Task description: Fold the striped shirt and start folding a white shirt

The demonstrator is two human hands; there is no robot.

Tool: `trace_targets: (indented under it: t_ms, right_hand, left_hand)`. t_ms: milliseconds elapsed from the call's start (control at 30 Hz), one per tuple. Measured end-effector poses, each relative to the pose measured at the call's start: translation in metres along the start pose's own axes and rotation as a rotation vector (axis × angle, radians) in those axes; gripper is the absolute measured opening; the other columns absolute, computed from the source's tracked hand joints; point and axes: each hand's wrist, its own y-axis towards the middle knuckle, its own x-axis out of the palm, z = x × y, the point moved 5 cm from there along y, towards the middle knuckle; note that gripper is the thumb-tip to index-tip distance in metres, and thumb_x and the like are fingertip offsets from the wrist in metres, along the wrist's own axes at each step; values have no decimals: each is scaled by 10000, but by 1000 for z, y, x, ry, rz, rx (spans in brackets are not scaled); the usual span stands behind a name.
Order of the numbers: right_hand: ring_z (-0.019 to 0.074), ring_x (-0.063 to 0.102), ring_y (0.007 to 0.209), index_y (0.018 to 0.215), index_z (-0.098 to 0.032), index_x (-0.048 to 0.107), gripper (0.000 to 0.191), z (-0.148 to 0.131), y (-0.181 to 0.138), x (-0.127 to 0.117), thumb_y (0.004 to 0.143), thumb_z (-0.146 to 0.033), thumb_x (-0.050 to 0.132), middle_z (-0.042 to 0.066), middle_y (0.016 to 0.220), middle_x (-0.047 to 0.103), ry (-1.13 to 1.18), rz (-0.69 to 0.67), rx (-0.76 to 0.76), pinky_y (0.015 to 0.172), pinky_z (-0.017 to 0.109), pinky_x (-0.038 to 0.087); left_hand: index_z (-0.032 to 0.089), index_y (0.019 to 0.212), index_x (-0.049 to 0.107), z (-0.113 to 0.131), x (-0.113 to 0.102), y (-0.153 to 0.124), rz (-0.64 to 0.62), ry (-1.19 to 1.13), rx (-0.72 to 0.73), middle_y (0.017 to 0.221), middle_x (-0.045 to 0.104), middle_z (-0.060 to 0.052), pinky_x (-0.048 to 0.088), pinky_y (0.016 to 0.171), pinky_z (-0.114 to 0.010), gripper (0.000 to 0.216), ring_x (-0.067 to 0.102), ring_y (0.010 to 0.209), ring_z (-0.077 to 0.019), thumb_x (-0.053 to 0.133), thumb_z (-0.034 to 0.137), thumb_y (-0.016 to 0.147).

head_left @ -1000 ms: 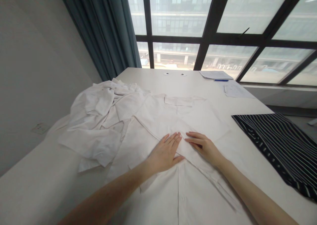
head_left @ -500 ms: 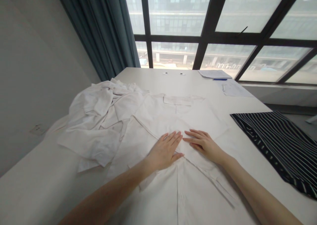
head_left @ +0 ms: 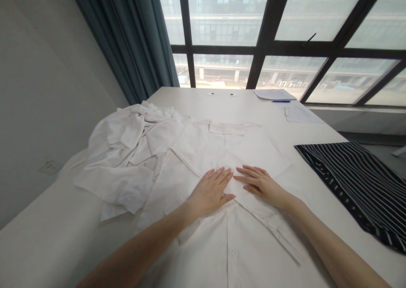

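Note:
A white shirt [head_left: 222,152] lies spread flat on the white table [head_left: 196,104], collar at the far end, with a sleeve folded across its middle. My left hand [head_left: 211,193] rests flat on the shirt's centre, fingers stretched out and together. My right hand [head_left: 261,184] lies flat beside it on the folded sleeve, fingers extended toward the left. The fingertips of both hands nearly meet. Neither hand holds anything.
A crumpled heap of white garments [head_left: 127,152] lies to the left of the shirt. A black-and-white striped cloth [head_left: 355,182] covers the table's right side. Papers [head_left: 285,104] and a blue pen [head_left: 281,101] lie at the far edge by the window. A teal curtain [head_left: 133,38] hangs at back left.
Both hands have stayed flat on the shirt and shifted only slightly; the view has drifted a little.

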Motion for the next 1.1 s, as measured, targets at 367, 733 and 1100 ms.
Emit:
trace_targets:
  t_ms: [367,733,1100]
  right_hand:
    - [231,281,1431,1463,-305,396,511,4,1,3,975,-452,412,42,1534,370,-21,-24,55,1129,481,274]
    - [265,219,1452,1519,-266,272,667,17,-2,7,931,-510,468,74,1569,286,-112,-1,150,1137,523,248]
    - [247,265,1437,1509,-256,301,591,12,-4,6,977,-508,356,63,1549,332,-191,81,116,1132,505,271]
  left_hand:
    - [199,1468,340,-4,1,0,-11,3,-17,1563,307,-56,235,1148,-431,642,244,1448,-230,225,599,978]
    - [159,1482,333,-41,4,3,-59,94,-173,1572,272,-69,234,1163,-448,635,225,1456,-233,200,549,999]
    - [174,1480,345,-75,5,2,-35,188,-258,1564,297,-44,211,1176,-412,586,231,1456,-210,251,493,998]
